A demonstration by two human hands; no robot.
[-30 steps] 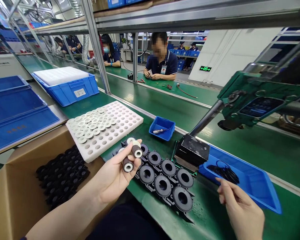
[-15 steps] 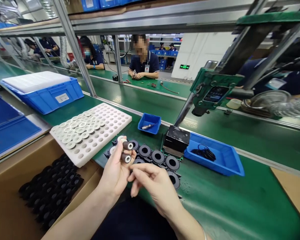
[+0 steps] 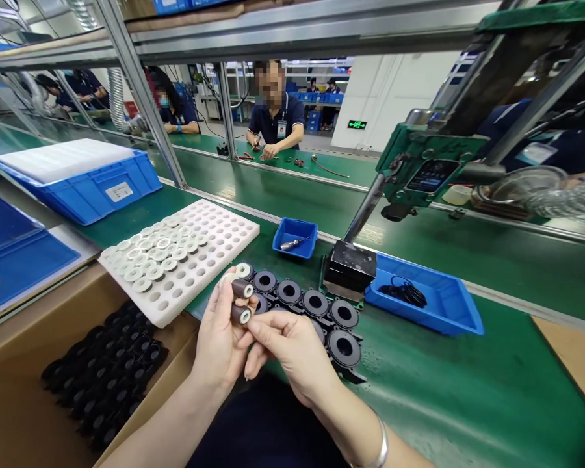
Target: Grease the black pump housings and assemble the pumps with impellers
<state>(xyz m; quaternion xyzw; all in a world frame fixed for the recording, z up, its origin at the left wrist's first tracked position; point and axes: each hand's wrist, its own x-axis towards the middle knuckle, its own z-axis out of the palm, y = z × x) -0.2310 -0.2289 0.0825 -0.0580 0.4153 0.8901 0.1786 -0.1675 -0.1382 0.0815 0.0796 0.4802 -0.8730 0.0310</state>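
My left hand [image 3: 220,338] is closed around two brown cylindrical spools with white ends; the upper spool [image 3: 242,288] and the lower spool [image 3: 240,314] both point to the right. Close against it, my right hand [image 3: 292,348] pinches thumb and finger together just below the lower spool. What sits in that pinch is too small or hidden to tell. Behind both hands lie rows of black round housings [image 3: 344,313] with centre holes, partly covered by my fingers. A white foam tray [image 3: 214,260] to the left carries several white-flanged spools [image 3: 168,264] standing in its holes.
A green press [image 3: 419,162] stands over a black block [image 3: 351,265]. Beside it is a blue tray [image 3: 448,305] with black cable, and a small blue bin [image 3: 288,227] holds a tool. Lower left, a cardboard box [image 3: 10,390] contains black housings. Co-workers sit across the bench.
My right hand has moved slightly up and left, its pinch now nearer the lower spool. The left hand still holds both spools. The camera view has shifted slightly.
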